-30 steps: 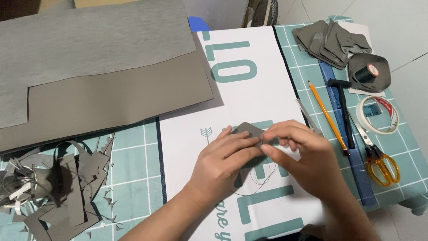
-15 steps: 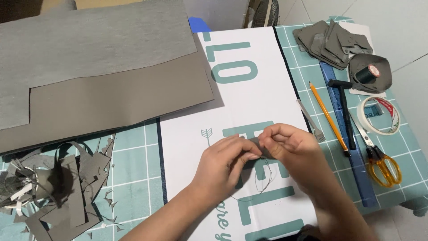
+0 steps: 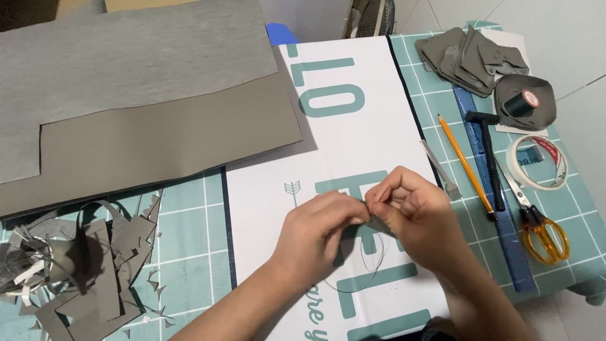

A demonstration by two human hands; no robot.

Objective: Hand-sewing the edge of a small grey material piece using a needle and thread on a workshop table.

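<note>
1. The left hand (image 3: 319, 230) and right hand (image 3: 413, 211) meet fingertip to fingertip over the white printed board (image 3: 353, 145), both pinched narrowly on a small grey leather piece (image 3: 377, 222) that is mostly hidden between them.
2. The piece lies directly between the two grips, at the middle of the board; neither hand is clearly nearer. Its long axis cannot be told.
3. A thin dark thread (image 3: 374, 262) loops down from the pinch toward the person, slack and curved against the board.
4. Left of the board: large flat sheets of grey leather (image 3: 139, 101), matte and smooth, and a heap of jagged grey offcuts (image 3: 82, 278).
5. Right of the board, on the green grid cutting mat (image 3: 568, 208): a yellow pencil (image 3: 464, 164), a metal pricking iron (image 3: 442, 172), a black hammer (image 3: 487, 158), a blue ruler (image 3: 499, 208), yellow-handled scissors (image 3: 540, 230), a tape roll (image 3: 538, 161), a dark thread spool (image 3: 522, 104) and stacked cut grey pieces (image 3: 464, 57).
</note>
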